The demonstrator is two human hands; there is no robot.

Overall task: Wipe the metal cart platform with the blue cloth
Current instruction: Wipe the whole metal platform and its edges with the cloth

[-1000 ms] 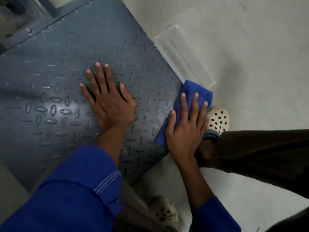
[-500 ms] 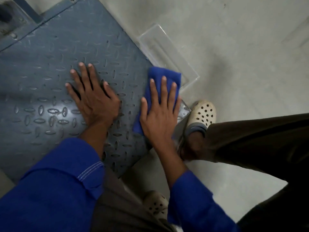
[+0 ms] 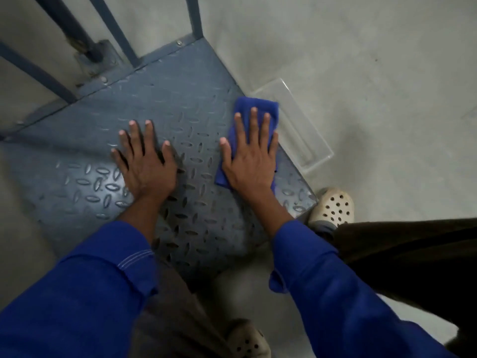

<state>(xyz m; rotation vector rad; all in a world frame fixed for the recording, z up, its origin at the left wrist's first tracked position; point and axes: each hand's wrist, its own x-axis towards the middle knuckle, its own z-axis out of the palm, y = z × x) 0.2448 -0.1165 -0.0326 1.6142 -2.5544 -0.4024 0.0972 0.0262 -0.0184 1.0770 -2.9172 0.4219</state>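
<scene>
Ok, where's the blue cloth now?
In the head view, the blue cloth lies under the right hand at the right edge of the cart platform, beside the clear tray.

Right hand flat on blue cloth

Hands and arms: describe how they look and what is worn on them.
The left hand and right hand are bare: no gloves, rings or watch show. The left sleeve and right sleeve are long and bright blue; pale stitching lines mark the left cuff.
</scene>
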